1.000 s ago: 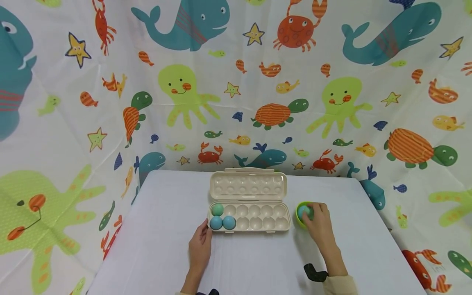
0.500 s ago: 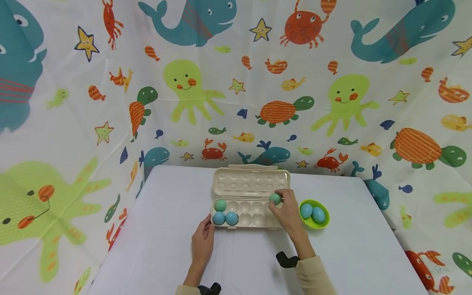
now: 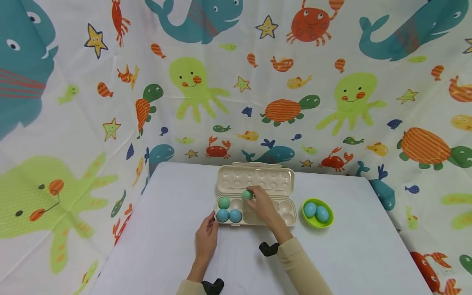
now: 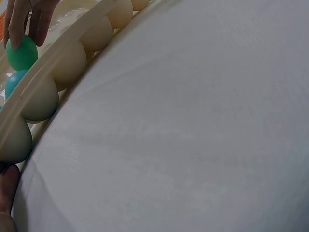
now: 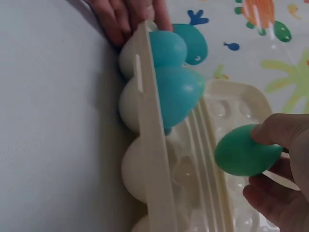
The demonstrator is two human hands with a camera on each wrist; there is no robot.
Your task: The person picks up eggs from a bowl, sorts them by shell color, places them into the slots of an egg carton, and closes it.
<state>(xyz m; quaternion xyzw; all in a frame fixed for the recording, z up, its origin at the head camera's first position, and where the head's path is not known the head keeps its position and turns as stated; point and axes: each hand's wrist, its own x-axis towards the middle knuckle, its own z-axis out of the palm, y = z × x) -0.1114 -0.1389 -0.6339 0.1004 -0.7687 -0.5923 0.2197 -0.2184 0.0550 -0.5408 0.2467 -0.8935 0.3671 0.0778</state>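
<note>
Over the carton's (image 3: 284,213) back row, right hand (image 3: 262,206) pinched a green egg (image 3: 247,195); left hand (image 3: 206,237), fingers loose, steadied its near-left corner.

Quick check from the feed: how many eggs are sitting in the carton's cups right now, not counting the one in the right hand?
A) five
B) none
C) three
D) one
C: the egg carton holds one green egg and two blue eggs at its left end, while the right hand holds another green egg above the tray.
</note>
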